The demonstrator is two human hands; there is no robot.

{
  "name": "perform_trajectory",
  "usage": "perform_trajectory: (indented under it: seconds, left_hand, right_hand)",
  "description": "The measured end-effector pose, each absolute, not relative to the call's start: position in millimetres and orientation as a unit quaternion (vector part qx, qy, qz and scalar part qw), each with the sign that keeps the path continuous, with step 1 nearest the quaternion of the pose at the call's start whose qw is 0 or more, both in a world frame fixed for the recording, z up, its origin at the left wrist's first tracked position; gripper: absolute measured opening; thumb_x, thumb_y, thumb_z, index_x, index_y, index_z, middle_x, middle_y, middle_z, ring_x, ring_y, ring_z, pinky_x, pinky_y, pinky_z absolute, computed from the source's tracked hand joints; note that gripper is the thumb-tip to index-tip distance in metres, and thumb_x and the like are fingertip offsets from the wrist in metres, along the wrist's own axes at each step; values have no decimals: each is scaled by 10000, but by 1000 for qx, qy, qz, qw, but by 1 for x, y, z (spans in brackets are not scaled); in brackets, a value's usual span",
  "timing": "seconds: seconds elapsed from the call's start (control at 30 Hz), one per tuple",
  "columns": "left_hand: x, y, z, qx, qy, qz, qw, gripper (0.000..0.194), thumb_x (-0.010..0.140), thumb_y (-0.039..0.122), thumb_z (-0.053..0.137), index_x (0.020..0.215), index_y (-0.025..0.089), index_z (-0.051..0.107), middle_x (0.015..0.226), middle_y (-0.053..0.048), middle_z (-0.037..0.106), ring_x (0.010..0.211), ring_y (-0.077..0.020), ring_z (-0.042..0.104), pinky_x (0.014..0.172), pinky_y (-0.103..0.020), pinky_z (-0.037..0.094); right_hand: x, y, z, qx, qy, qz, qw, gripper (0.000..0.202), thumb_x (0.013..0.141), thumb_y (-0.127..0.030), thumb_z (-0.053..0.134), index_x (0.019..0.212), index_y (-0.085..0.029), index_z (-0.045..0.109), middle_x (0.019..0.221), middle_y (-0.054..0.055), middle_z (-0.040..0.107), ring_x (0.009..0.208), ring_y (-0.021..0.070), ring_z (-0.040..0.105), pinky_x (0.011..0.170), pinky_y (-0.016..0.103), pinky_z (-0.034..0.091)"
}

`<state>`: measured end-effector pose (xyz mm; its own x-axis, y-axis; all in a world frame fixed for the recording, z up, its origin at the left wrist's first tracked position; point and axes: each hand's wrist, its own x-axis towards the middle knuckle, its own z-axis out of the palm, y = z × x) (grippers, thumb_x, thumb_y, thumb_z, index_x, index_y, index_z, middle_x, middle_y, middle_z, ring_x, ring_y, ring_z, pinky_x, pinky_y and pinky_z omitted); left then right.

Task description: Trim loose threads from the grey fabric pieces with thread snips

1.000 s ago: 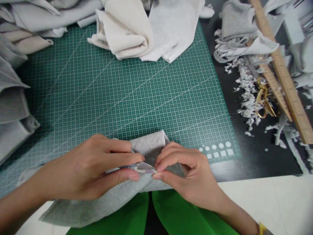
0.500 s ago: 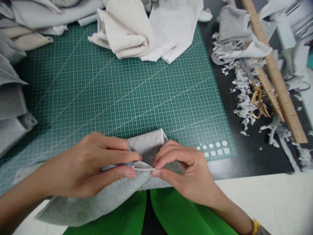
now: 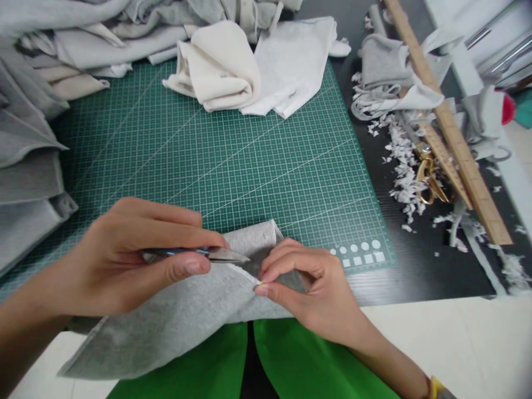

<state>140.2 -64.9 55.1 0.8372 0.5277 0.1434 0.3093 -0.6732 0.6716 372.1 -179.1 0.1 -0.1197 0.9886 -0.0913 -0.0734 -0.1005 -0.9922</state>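
A piece of grey knit fabric point(image 3: 195, 316) hangs over the table's front edge and rests partly on the cutting mat. My left hand point(image 3: 145, 255) is closed around small thread snips point(image 3: 226, 255), whose metal blades point right, just above the fabric's stitched edge. The snips' grip is partly hidden by my fingers. My right hand point(image 3: 299, 282) pinches that edge between thumb and fingertips, a short way from the blade tips. Behind the right hand, a folded part of the fabric stands up slightly.
The green cutting mat point(image 3: 249, 166) covers much of the black table. Folded cream cloth point(image 3: 224, 66) and white cloth point(image 3: 291, 61) lie at its back, with grey cloth point(image 3: 29, 172) piled left. Gold-handled scissors point(image 3: 428, 177), a wooden ruler point(image 3: 461, 138) and scraps point(image 3: 405, 183) lie right.
My left hand has moved up and left with the snips, drawing the blades away from the pinched edge. The right hand keeps its pinch. The camera view has shifted slightly.
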Motion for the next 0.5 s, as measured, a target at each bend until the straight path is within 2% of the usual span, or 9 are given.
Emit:
perform_trajectory:
  seconds: [0.1,0.27,0.3,0.37,0.43,0.5]
  left_hand:
    - [150,-58,74,900,245,160,323,210,975,363,582,1090,260,725,802,11,710,630,-76,632,475,-171,429]
    - [195,-41,102,949,200,140,198,241,965,360,569,1019,218,756,703,53,672,538,-30,566,468,-148,346]
    - [209,-37,105,955,210,118,172,334,985,393,499,1002,191,764,663,56,650,544,-28,572,480,-146,316]
    - [242,-29,108,972,183,85,118,611,996,493,268,887,163,771,627,71,624,626,-51,642,540,-166,339]
    - [278,-23,105,980,169,53,86,683,977,500,165,880,180,761,754,99,691,765,-94,694,577,-211,372]
    - [316,-20,93,985,150,28,79,667,962,506,189,845,165,751,924,106,735,901,-130,703,586,-227,382]
  right_hand:
    - [372,-180,-1,-472,-486,569,466,88,767,-163,808,765,-219,739,795,18,754,778,167,688,766,359,565]
    - [370,-182,-3,-464,-486,566,478,76,784,-191,797,756,-213,730,792,25,749,780,170,684,770,362,558]
    - [370,-183,-4,-463,-486,564,480,76,785,-193,796,757,-213,729,793,25,750,782,170,684,773,360,557]
    - [369,-184,-5,-463,-488,559,484,77,788,-193,794,758,-215,727,798,21,751,789,168,685,783,355,556]
    - [369,-184,-6,-464,-495,553,483,77,793,-187,787,756,-214,725,798,18,752,797,167,686,792,351,553]
    - [369,-185,-7,-464,-505,545,482,78,799,-173,774,752,-210,724,795,17,753,796,164,686,793,345,549]
